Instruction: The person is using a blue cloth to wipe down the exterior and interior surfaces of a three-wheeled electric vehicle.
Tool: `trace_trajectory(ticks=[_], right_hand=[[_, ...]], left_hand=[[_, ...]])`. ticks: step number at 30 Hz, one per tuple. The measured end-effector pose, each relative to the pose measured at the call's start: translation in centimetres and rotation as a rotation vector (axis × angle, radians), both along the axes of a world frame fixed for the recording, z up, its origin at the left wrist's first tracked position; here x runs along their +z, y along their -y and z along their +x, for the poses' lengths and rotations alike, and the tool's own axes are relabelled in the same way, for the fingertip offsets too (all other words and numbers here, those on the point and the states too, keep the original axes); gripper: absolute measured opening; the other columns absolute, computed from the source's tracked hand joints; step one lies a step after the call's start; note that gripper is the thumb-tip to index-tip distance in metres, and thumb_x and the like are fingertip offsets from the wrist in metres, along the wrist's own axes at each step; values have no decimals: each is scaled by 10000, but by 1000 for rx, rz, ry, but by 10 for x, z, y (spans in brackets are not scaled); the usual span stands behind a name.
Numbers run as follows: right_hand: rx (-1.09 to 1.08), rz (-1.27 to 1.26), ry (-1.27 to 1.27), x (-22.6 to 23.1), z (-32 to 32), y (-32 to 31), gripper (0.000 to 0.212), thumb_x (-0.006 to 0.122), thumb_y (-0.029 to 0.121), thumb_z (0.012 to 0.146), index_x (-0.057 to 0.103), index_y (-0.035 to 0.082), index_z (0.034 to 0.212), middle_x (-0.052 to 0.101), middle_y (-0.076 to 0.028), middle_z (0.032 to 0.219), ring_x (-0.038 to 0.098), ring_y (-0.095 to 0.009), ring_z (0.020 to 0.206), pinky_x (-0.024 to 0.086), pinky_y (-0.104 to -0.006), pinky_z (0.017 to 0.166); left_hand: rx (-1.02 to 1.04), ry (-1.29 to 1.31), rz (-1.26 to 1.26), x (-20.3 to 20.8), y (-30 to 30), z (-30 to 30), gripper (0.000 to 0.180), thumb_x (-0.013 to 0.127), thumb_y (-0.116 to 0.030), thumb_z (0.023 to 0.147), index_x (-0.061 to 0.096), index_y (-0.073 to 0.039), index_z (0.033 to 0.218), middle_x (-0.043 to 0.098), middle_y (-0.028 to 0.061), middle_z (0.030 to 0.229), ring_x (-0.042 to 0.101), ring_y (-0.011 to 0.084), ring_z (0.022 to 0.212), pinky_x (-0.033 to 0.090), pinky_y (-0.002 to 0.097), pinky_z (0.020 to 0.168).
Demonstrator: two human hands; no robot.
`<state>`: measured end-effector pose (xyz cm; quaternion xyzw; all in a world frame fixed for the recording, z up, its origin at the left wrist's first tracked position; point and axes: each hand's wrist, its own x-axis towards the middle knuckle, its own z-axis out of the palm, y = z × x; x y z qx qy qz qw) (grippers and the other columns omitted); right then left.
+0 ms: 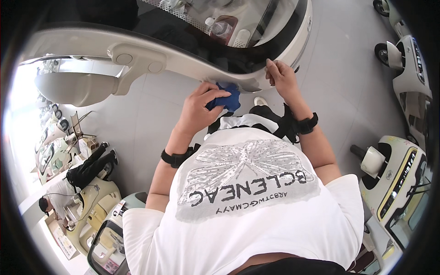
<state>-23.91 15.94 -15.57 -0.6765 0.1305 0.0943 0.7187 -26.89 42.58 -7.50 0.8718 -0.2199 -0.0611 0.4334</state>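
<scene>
A crumpled blue cloth (232,99) is gripped in my left hand (200,109), beside the lower edge of a cream vehicle body (188,66). My right hand (285,79) is raised by the rounded front corner of the same vehicle, its fingers curled together. Whatever those fingers hold, if anything, is hidden. Above both hands curves the dark-bordered windshield (238,57), and through the glass a clear plastic bottle (221,29) shows. Left of my left hand, a cream side mirror (75,88) juts out on its bracket.
Grey tiled floor (339,68) spreads around me. Small cream vehicles stand at the right, one with a yellow stripe (398,184). More vehicles (98,206) line the left side, where another person in a white top and black trousers (89,172) leans over one.
</scene>
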Motion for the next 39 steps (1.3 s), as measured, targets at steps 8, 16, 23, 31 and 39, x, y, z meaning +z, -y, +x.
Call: trace_trajectory(ticks=[8,16,23,31,39], right_hand=[[409,-406,761,56,-24,-34,492,787,213,782,578,47,1194,657,-119,992,619,-342,929,484,-400,847],[-41,-396,881,82,7,-33,539,676,-93,683,607,102,1181,631,-69,1049,627,-210,955,508,-301,812],[-97,-533,1250,108,33,-79,434,752,-37,585,756,119,990,626,-73,1092,595,-242,911,499,-325,799],[83,-575,1340,83,33,-79,503,691,24,541,765,158,1020,621,-72,1090,585,-260,928,489,-354,808],[-98,-557,1600,152,85,-117,468,748,35,630,744,161,1081,593,-85,1094,578,-269,942,478,-375,810]], left_hand=[[85,350,-267,35,8,14,432,709,115,613,746,-103,984,608,78,987,617,210,866,516,307,722],[252,1099,22,70,-12,11,381,771,22,605,773,-233,889,585,46,1020,583,213,841,476,303,706],[582,1173,158,87,-41,12,377,725,115,648,766,-142,920,558,70,1061,579,217,945,493,301,792],[547,1028,151,57,-64,3,376,728,7,573,779,-213,874,609,36,973,575,207,861,422,321,773],[586,1204,139,100,-60,27,342,676,114,721,761,-98,975,546,71,1033,573,212,928,493,314,794]])
